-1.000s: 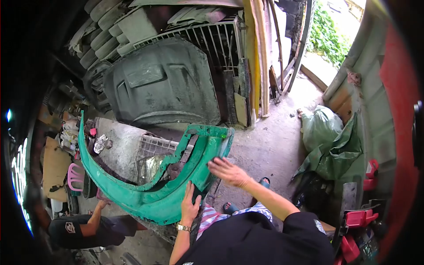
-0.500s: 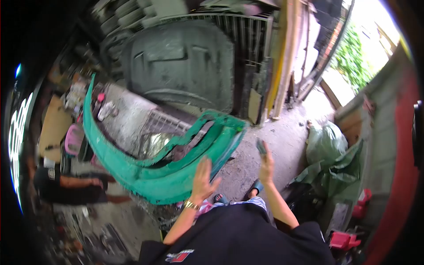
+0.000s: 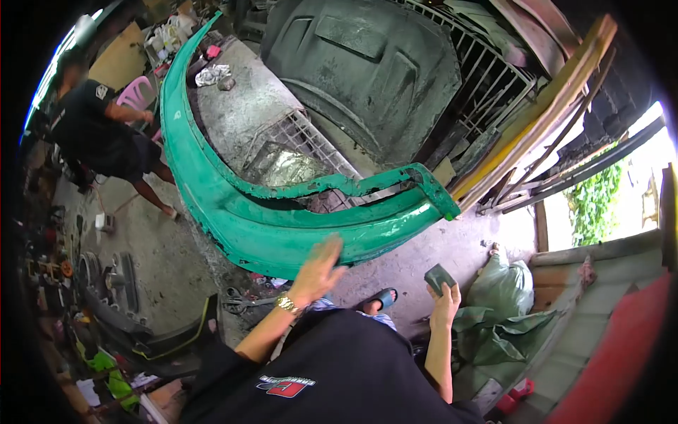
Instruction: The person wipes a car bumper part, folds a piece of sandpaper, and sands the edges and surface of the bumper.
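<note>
A long, curved green car bumper [image 3: 233, 230] with rough, chipped edges stretches in front of me. My left hand [image 3: 319, 274], with a gold watch on the wrist, is at the bumper's near edge. Its fingers are stretched out and slightly blurred; whether the palm touches the bumper I cannot tell. My right hand [image 3: 445, 302] is to the right of the bumper and apart from it. Between its fingers and thumb it grips a small dark green block [image 3: 439, 278], which looks like a sanding block.
A dark car hood [image 3: 360, 63] leans against a metal rack behind the bumper. Wooden boards [image 3: 537, 106] stand at the right, near a light green sack [image 3: 501, 286]. Another person [image 3: 106, 134] in dark clothes stands at the left. Several parts lie on the concrete floor [image 3: 162, 261].
The view has turned, so the bumper and hood sit differently in it. My right hand has lowered relative to the bumper, and the block shows more clearly. My left hand stays near the bumper's edge.
</note>
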`<state>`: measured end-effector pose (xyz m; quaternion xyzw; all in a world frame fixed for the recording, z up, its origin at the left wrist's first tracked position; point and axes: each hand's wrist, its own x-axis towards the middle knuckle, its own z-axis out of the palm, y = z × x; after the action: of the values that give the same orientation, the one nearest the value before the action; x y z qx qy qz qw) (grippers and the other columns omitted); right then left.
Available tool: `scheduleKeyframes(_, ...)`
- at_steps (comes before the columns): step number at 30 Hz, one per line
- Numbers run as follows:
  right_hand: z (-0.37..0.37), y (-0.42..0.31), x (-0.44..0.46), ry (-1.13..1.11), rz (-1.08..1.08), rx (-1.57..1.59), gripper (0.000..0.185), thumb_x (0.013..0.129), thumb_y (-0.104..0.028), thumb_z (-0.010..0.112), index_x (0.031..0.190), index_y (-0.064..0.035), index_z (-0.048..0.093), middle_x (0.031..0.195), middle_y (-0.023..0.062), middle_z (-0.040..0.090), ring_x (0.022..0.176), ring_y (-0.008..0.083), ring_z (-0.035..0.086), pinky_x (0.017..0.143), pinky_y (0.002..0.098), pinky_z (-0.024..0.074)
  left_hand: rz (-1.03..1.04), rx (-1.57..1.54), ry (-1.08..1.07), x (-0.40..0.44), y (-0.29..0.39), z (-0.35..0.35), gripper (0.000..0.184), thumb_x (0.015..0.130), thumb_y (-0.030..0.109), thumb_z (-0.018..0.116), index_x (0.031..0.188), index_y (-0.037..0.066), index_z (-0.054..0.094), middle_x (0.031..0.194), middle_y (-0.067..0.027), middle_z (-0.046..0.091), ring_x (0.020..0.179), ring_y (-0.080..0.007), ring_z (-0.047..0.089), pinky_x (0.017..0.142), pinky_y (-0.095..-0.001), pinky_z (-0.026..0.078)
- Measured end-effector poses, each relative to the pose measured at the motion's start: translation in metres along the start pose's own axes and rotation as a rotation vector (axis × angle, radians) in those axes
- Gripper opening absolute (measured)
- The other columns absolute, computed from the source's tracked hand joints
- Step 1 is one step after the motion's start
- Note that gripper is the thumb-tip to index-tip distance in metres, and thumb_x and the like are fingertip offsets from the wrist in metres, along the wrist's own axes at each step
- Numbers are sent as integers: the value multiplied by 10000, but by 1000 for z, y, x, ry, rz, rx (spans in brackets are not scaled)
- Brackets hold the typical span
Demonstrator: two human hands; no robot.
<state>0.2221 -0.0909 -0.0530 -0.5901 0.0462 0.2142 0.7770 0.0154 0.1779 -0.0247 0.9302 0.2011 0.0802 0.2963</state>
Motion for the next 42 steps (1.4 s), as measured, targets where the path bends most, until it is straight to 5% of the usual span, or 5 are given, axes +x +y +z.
scheduleKeyframes(10, -8, -17, -9, 61, -63, -209, 114, 903, -33, 489, 978, -25, 575, 948, 50, 598, 855, 148, 597, 744, 358, 558, -363, 254, 128, 35, 51, 6, 777, 879, 474, 537, 1338, -124, 347, 1378, -361, 341, 1308, -474, 313, 1103, -509, 232)
scheduleKeyframes(17, -38, 7, -5, 7, -16, -222, 121, 897, -18, 478, 974, -21, 572, 933, 41, 594, 854, 144, 596, 727, 335, 566, 654, -362, -19, 55, 127, 12, 528, 884, 380, 553, 1280, 33, 501, 1376, -185, 443, 1285, -338, 404, 1066, -474, 307)
scheduleKeyframes(22, -46, 5, -12, 26, -70, -330, 113, 901, -42, 492, 985, -20, 565, 923, 48, 586, 845, 163, 600, 720, 353, 568, -510, -99, -172, 36, 45, -48, 554, 917, 457, 463, 1199, -11, 555, 1218, -242, 558, 1202, -381, 473, 1048, -480, 317)
scheduleKeyframes(30, -82, 12, -15, 60, -44, -351, 140, 895, -34, 481, 1002, -10, 569, 969, 69, 575, 885, 172, 593, 715, 352, 574, -713, 548, 109, 62, 5, 12, 791, 903, 629, 342, 1119, -81, 616, 1183, -303, 572, 1172, -453, 493, 1080, -575, 205)
scheduleKeyframes(42, -108, 13, -3, 122, -43, -251, 154, 888, -27, 482, 1006, -24, 581, 929, 51, 619, 817, 141, 624, 674, 282, 557, 670, -333, -107, 69, 163, 14, 626, 878, 360, 595, 1374, 25, 410, 1485, -203, 294, 1389, -374, 240, 1136, -494, 185)
